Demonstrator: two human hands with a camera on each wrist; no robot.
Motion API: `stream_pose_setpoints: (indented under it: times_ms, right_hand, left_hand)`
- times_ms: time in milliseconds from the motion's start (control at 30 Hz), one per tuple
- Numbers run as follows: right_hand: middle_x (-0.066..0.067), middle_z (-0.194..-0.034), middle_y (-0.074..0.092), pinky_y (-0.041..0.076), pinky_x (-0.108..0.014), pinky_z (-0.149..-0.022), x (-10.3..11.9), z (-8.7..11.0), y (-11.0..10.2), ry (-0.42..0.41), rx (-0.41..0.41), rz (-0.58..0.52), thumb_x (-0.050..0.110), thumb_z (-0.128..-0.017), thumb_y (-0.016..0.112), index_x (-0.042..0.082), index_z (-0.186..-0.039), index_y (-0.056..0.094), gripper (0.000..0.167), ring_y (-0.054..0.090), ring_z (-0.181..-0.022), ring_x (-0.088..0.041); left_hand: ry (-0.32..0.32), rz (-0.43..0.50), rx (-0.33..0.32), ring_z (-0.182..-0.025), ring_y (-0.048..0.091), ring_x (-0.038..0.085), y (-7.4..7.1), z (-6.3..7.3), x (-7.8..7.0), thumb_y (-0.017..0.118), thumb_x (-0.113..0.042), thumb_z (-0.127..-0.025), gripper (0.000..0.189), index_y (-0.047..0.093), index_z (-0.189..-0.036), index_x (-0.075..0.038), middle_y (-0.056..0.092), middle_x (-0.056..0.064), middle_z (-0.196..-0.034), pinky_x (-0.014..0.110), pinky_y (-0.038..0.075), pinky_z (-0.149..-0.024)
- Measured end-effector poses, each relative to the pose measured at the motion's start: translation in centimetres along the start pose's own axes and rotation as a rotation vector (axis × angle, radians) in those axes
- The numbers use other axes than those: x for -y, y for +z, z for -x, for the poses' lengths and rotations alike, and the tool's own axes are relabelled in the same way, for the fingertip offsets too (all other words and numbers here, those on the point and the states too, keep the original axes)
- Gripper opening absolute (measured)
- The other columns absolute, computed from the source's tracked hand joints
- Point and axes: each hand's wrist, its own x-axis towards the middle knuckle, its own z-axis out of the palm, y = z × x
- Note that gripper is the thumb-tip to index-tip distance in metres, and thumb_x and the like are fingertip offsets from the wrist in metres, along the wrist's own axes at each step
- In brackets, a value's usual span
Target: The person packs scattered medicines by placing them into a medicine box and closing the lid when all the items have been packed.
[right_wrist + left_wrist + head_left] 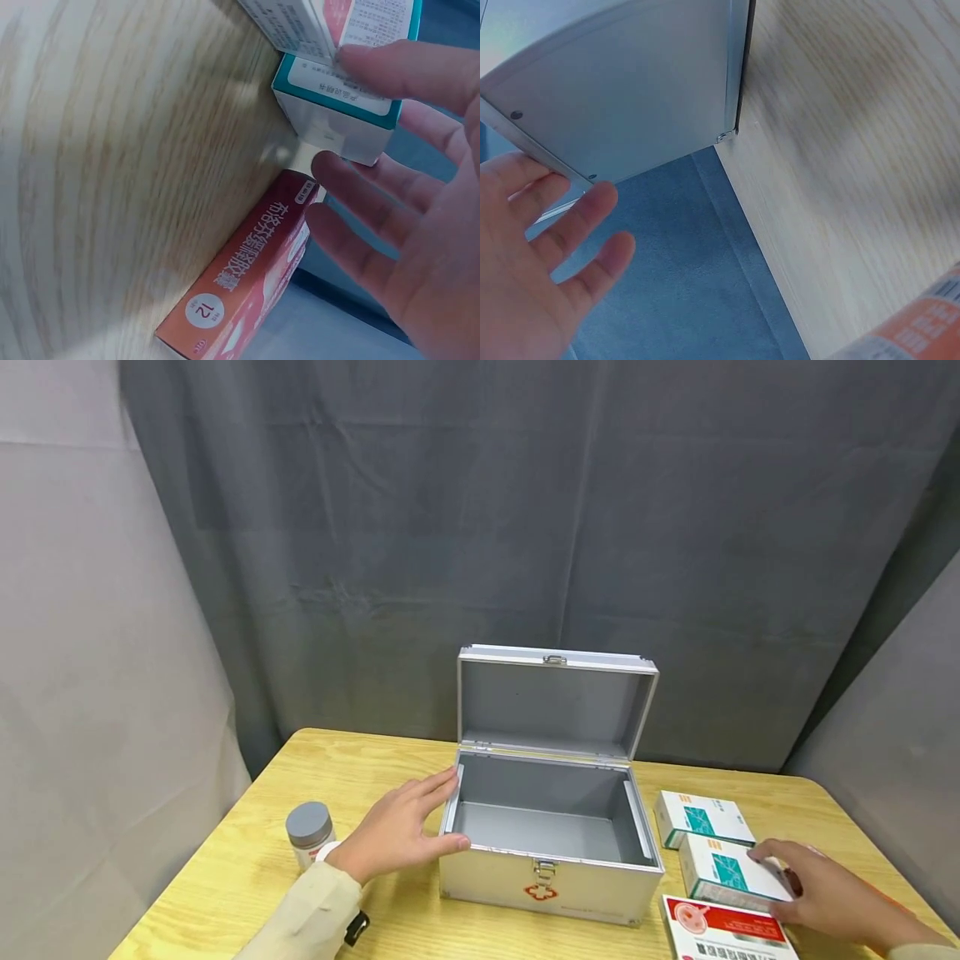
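A silver metal first-aid case (pixel 495 881) stands on the table with its lid (pixel 555 706) raised and its inside bare. At its left rim rests my left hand (pixel 401 833), fingers extended along the side and thumb over the front corner. My right hand (pixel 832 893) holds a white and teal medicine box (pixel 723 864) between thumb and fingers, to the right of the case. In the right wrist view the thumb presses one face of that medicine box (pixel 334 124), and the index finger passes partly hidden behind it.
Behind the held box lies a similar white and teal box (pixel 701 814); a red and white box (pixel 727 933) lies in front. An orange medicine box (pixel 240 262) is beside my right hand. Left of the case stands a grey-capped bottle (pixel 309 827). A grey curtain (pixel 375 543) hangs behind the table.
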Motion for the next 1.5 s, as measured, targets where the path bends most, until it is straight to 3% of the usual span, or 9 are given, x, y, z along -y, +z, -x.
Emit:
stream_pose_setpoints:
  times_ms: [200, 333, 400, 533, 767, 1067, 1300, 1400, 1500]
  right_hand:
    - [-0.01, -0.115, 0.059, 0.043, -0.024, -0.069, 0.4, 0.4, 0.1, -0.019, -0.045, 0.034, 0.026, -0.076, 0.082, 0.007, -0.128, 0.057, 0.061, 0.05, -0.09, -0.017]
    - [-0.02, -0.124, 0.06, 0.057, -0.046, -0.08, 0.7, 0.8, 0.0, -0.017, -0.093, 0.067, 0.028, -0.074, 0.084, 0.007, -0.127, 0.059, 0.063, 0.056, -0.098, -0.026]
    - [-0.023, -0.127, 0.059, 0.055, -0.059, -0.083, 0.9, 0.9, -0.1, -0.012, -0.107, 0.076, 0.029, -0.072, 0.084, 0.007, -0.127, 0.059, 0.064, 0.058, -0.102, -0.03]
    - [-0.027, -0.131, 0.056, 0.051, -0.066, -0.083, 1.2, 1.1, -0.3, -0.02, -0.122, 0.087, 0.031, -0.07, 0.086, 0.005, -0.135, 0.053, 0.077, 0.059, -0.107, -0.037]
    - [-0.024, -0.124, 0.057, 0.052, -0.06, -0.08, 1.9, 1.5, -0.5, -0.024, -0.158, 0.079, 0.028, -0.065, 0.089, -0.002, -0.147, 0.032, 0.104, 0.058, -0.104, -0.036]
    - [-0.016, -0.119, 0.06, 0.053, -0.048, -0.079, 3.1, 2.0, -1.1, -0.1, -0.272, 0.095, 0.024, -0.064, 0.089, -0.004, -0.143, 0.037, 0.099, 0.059, -0.102, -0.031]
    - [-0.024, -0.121, 0.061, 0.051, -0.061, -0.082, 4.4, 2.1, -2.2, -0.088, -0.341, 0.102, 0.031, -0.065, 0.089, -0.006, -0.134, 0.045, 0.09, 0.059, -0.102, -0.036]
    - [-0.016, -0.111, 0.064, 0.053, -0.043, -0.077, 4.8, 2.1, -2.5, -0.107, -0.38, 0.127, 0.034, -0.064, 0.091, -0.003, -0.121, 0.054, 0.077, 0.057, -0.093, -0.024]
    - [-0.005, -0.101, 0.064, 0.043, -0.026, -0.069, 4.9, 2.0, -2.5, -0.128, -0.41, 0.148, 0.035, -0.063, 0.092, 0.004, -0.109, 0.06, 0.063, 0.049, -0.083, -0.01]
  left_hand:
    - [-0.007, 0.013, 0.012, -0.139, 0.048, 0.03, 0.0, 0.2, -0.1, 0.06, -0.07, -0.083, 0.088, 0.043, -0.151, -0.016, 0.038, -0.005, -0.16, 0.052, 0.041, -0.112]
    - [-0.007, 0.017, 0.019, -0.141, 0.047, 0.03, 0.1, 0.2, -0.2, 0.06, -0.07, -0.083, 0.088, 0.042, -0.151, -0.016, 0.037, -0.004, -0.161, 0.052, 0.04, -0.113]
    - [-0.008, 0.023, 0.024, -0.142, 0.046, 0.03, 0.2, 0.2, -0.2, 0.06, -0.069, -0.083, 0.088, 0.042, -0.152, -0.016, 0.037, -0.004, -0.161, 0.053, 0.04, -0.113]
    - [-0.013, 0.035, 0.028, -0.143, 0.044, 0.03, 0.3, 0.3, -0.2, 0.061, -0.069, -0.083, 0.089, 0.042, -0.152, -0.016, 0.037, -0.004, -0.161, 0.053, 0.04, -0.113]
    - [-0.038, 0.04, 0.032, -0.145, 0.043, 0.025, 0.3, 0.4, -0.3, 0.06, -0.071, -0.083, 0.089, 0.041, -0.152, -0.018, 0.036, -0.007, -0.161, 0.051, 0.044, -0.11]
    - [-0.066, 0.05, 0.044, -0.144, 0.043, 0.023, -0.2, 0.3, -0.2, 0.06, -0.071, -0.083, 0.089, 0.041, -0.152, -0.02, 0.034, -0.009, -0.162, 0.051, 0.046, -0.108]
    - [-0.07, 0.059, 0.059, -0.144, 0.044, 0.024, -0.4, 0.0, -0.2, 0.06, -0.071, -0.082, 0.089, 0.039, -0.153, -0.021, 0.034, -0.009, -0.162, 0.052, 0.045, -0.109]
    - [-0.068, 0.064, 0.056, -0.141, 0.047, 0.024, -0.4, 0.0, -0.2, 0.06, -0.071, -0.083, 0.089, 0.039, -0.153, -0.021, 0.034, -0.009, -0.162, 0.051, 0.045, -0.108]
    - [-0.06, 0.064, 0.052, -0.134, 0.055, 0.022, -0.4, 0.0, -0.2, 0.06, -0.071, -0.083, 0.089, 0.039, -0.153, -0.021, 0.033, -0.009, -0.162, 0.05, 0.047, -0.106]
